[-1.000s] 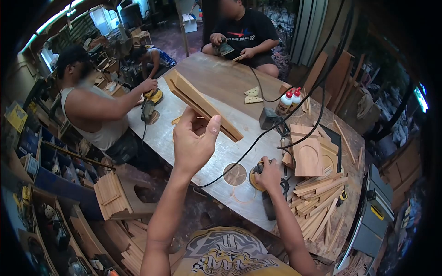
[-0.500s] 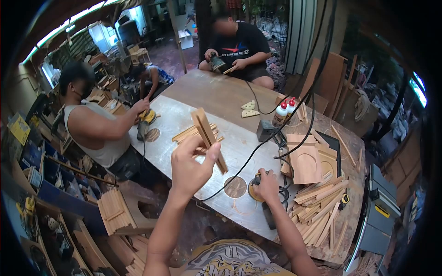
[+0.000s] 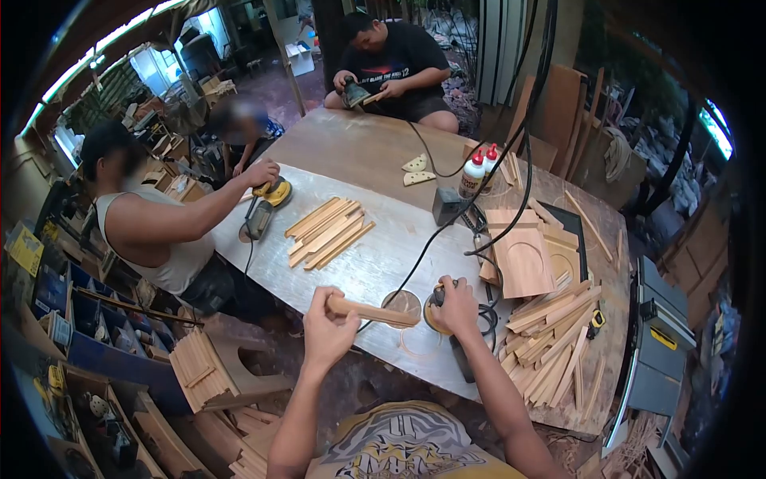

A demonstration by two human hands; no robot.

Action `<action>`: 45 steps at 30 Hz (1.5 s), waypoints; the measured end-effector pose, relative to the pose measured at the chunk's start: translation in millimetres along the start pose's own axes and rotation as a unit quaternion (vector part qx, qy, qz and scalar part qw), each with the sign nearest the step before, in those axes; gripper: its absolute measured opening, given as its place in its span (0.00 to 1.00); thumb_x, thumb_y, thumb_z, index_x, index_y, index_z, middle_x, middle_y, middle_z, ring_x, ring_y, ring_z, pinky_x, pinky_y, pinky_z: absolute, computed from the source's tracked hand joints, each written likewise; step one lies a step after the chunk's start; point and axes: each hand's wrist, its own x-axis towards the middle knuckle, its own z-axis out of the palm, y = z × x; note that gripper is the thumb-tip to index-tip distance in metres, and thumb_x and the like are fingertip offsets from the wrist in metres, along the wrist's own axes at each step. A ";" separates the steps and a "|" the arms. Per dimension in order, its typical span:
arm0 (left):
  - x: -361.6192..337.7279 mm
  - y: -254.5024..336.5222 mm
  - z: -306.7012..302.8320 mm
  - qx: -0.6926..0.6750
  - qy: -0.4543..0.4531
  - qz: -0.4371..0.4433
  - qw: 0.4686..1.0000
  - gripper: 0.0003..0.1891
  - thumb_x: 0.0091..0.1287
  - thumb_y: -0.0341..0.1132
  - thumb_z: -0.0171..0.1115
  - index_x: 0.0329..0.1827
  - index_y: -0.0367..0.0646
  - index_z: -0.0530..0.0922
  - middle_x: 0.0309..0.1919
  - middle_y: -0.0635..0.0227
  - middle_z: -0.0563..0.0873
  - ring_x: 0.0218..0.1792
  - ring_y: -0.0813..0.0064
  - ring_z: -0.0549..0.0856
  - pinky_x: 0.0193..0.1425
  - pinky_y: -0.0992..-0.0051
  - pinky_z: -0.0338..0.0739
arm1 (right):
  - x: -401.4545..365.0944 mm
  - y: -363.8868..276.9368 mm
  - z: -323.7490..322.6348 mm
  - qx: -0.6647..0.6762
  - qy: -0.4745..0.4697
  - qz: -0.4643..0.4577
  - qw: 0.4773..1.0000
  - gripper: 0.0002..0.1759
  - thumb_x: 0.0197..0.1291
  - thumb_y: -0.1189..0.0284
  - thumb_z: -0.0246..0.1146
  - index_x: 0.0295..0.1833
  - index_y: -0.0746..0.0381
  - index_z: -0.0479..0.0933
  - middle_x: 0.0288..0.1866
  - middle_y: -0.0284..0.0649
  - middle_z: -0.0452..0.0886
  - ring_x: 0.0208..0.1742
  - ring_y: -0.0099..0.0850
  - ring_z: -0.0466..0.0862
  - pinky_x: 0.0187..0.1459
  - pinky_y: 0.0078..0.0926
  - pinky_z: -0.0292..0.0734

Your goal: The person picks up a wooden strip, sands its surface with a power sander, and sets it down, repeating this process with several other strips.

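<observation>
My left hand (image 3: 330,334) is closed around one end of a wooden strip (image 3: 373,312), which lies nearly level and points right, its far end over a round dark disc (image 3: 401,306) on the metal sheet. My right hand (image 3: 460,308) grips a yellow and black sander (image 3: 436,310), tilted on its edge just right of the strip's tip, apart from it. Beyond my left hand, several wooden strips (image 3: 327,231) lie in a loose stack on the metal sheet (image 3: 275,184).
Right of my right hand is a heap of loose strips (image 3: 550,351) with a tape measure (image 3: 597,318). Glue bottles (image 3: 472,176) stand behind cut boards (image 3: 517,259). A black cable (image 3: 435,239) crosses the table. Co-workers hold sanders at the left (image 3: 270,195) and far edge (image 3: 356,94).
My left hand has lowered the strip from a raised, upright position to nearly level beside the sander, uncovering the stack behind. My right hand keeps its grip on the sander. The view has shifted slightly.
</observation>
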 end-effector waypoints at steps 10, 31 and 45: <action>-140.4 -162.2 -6.1 -0.064 -0.206 -0.407 0.888 0.10 0.71 0.28 0.67 0.39 0.42 0.71 0.32 0.62 0.88 0.30 0.81 0.85 0.35 0.82 0.79 | 3.5 -6.3 8.1 -0.036 -0.022 0.038 0.998 0.37 0.50 0.59 0.73 0.67 0.50 0.70 0.55 0.54 0.76 0.51 0.57 0.84 0.50 0.51 0.83; -109.3 -199.2 28.1 0.277 -0.278 -0.221 0.893 0.29 0.81 0.55 0.47 0.41 0.36 0.84 0.37 0.39 0.87 0.46 0.35 0.85 0.52 0.43 0.77 | -9.8 -64.4 -13.4 -0.096 -0.213 -0.164 0.958 0.38 0.45 0.58 0.72 0.65 0.54 0.72 0.51 0.53 0.80 0.48 0.56 0.86 0.53 0.50 0.82; -102.4 -195.5 39.2 0.241 -0.264 -0.244 0.901 0.28 0.79 0.55 0.48 0.41 0.39 0.87 0.38 0.39 0.88 0.47 0.36 0.85 0.57 0.44 0.77 | -26.6 -68.8 -1.7 -0.091 -0.232 -0.219 0.943 0.37 0.47 0.62 0.76 0.66 0.47 0.73 0.52 0.51 0.76 0.44 0.56 0.86 0.46 0.51 0.84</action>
